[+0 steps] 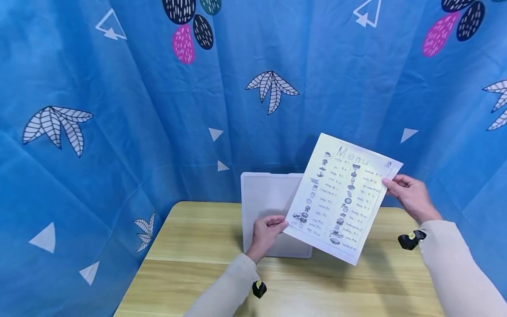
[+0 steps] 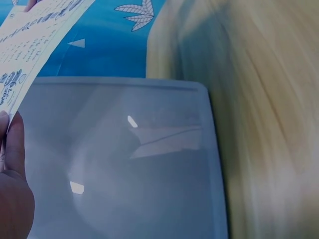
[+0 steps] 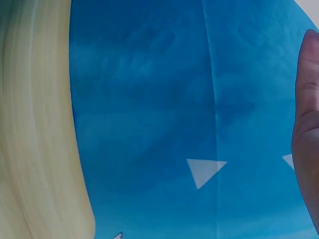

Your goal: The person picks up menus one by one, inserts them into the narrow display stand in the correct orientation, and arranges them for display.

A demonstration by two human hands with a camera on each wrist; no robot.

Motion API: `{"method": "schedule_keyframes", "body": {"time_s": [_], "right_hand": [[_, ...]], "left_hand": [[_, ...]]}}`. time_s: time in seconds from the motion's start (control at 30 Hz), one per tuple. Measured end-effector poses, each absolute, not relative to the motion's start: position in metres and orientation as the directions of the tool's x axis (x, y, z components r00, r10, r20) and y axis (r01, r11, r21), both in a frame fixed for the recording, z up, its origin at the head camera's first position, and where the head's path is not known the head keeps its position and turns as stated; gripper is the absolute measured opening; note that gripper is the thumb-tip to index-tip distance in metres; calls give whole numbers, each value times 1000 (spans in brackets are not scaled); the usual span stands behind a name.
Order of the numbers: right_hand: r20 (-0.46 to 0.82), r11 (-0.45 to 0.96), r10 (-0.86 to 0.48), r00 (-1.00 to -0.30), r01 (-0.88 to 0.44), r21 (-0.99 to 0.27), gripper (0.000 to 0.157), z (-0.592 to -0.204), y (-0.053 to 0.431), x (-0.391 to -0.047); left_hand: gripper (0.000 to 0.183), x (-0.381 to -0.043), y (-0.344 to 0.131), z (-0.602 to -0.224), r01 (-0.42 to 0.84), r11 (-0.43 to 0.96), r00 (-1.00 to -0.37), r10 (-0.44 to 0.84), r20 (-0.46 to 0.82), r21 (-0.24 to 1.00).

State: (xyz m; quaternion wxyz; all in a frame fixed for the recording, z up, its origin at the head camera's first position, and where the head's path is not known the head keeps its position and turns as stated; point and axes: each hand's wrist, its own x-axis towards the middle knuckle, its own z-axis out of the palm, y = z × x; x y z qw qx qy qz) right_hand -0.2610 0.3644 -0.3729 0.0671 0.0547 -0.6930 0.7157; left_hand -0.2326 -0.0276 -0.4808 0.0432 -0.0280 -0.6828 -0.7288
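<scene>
Menu (image 1: 340,198), tilted, pinched — left hand (image 1: 266,234), right hand (image 1: 412,197)

Creased blue leaf-print curtain (image 1: 158,114), pale wood-grain table (image 1: 198,242)

Both sleeves (image 1: 455,268) are long and off-white. Beside each cuff (image 1: 435,230) sits a small black device (image 1: 406,242) with a yellow spot (image 1: 412,235).

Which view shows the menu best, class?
The head view: nearly the whole menu shows, written side visible. The left wrist view shows only a slanted part; the right wrist view, at most a pale corner.
</scene>
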Motion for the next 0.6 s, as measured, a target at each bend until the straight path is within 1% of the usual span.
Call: {"method": "schedule_keyframes", "body": {"time_s": [0.13,0.43,0.6], "right_hand": [[183,21,-5,-983,-183,-983,8,-363,362,-262],[185,-3,7,-983,-185,-983,4,-351,351,-265],[192,33,1,-981,-192,-981,4,-345,346,-266]], "left_hand": [[18,-235,-34,-474,115,-44,-993,-39,113,992],[19,-239,-44,-464,101,-7,-993,-69,100,995],[19,-243,-51,-459,110,0,-991,-83,109,994]]}}
